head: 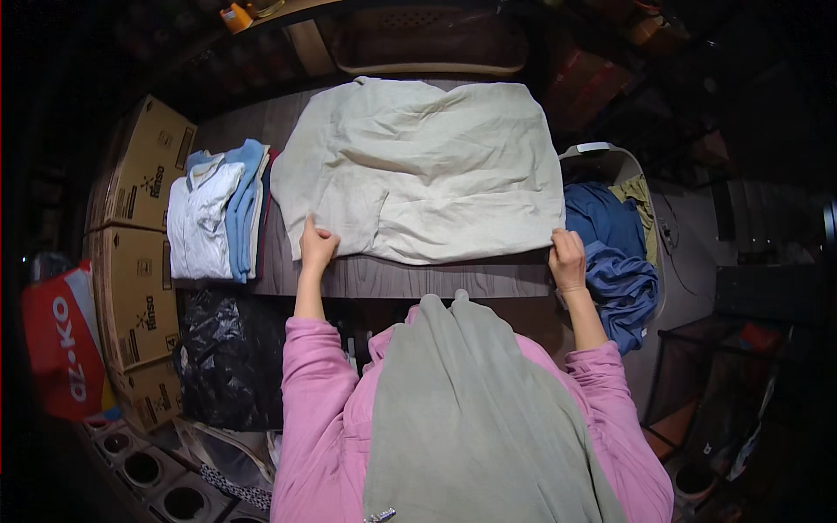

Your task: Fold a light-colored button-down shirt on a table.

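Note:
A wrinkled pale beige cloth garment (451, 157) lies spread out in front of me, with a seam or flap along its left part. My left hand (318, 243) rests on its near left corner, index finger stretched forward and thumb apart to the side. The other fingers of that hand are hard to make out. At the near right corner, my right hand (567, 260) pinches the garment's edge between thumb and curled fingers. Beneath the cloth is a grey wood-grain table (425, 281), its front edge close to my body.
Folded clothes (206, 219) are stacked on the table's left, beside Rinso cardboard boxes (138, 294). A black plastic bag (229, 366) sits below them. On the right, a laundry basket (656, 229) holds blue clothes (605, 216). A brown tray (431, 65) lies beyond the table.

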`<state>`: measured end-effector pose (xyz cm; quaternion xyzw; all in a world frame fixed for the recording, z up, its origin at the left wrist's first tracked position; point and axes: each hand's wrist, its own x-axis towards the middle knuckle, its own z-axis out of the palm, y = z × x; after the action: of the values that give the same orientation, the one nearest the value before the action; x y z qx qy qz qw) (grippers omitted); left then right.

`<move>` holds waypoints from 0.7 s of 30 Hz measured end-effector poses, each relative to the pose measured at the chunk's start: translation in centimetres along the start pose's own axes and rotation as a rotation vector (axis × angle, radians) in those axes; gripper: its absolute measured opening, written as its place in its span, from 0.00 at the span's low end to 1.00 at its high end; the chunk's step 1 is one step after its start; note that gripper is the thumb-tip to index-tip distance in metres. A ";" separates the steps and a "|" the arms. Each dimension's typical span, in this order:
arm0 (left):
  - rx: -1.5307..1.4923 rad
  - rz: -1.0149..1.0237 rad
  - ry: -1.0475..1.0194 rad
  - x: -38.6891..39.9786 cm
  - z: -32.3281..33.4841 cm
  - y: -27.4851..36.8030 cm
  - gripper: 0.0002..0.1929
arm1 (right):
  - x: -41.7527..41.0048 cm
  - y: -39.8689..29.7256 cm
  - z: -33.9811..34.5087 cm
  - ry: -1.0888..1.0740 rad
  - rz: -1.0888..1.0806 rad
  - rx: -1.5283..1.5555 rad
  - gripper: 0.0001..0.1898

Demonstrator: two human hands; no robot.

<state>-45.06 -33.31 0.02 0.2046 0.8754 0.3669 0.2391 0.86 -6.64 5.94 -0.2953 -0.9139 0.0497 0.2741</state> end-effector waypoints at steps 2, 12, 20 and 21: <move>-0.102 -0.024 -0.105 -0.2 -0.3 -1.1 0.18 | 0.8 -0.1 -1.1 0.062 -0.011 -0.045 0.12; 0.244 0.217 0.332 -1.4 1.3 -1.8 0.30 | -3.5 -1.8 -2.1 -0.420 -0.065 -0.110 0.13; 0.174 0.068 0.059 0.7 -1.8 0.1 0.19 | -0.3 -3.1 -3.1 -0.091 -0.007 0.007 0.13; 0.019 0.122 0.040 0.5 -2.8 -0.1 0.18 | -0.2 -3.2 -3.3 -0.013 -0.031 0.004 0.14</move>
<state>-47.10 -34.65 1.50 0.2526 0.8693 0.3765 0.1967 1.05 -9.64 9.43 -0.2801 -0.9200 0.0491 0.2697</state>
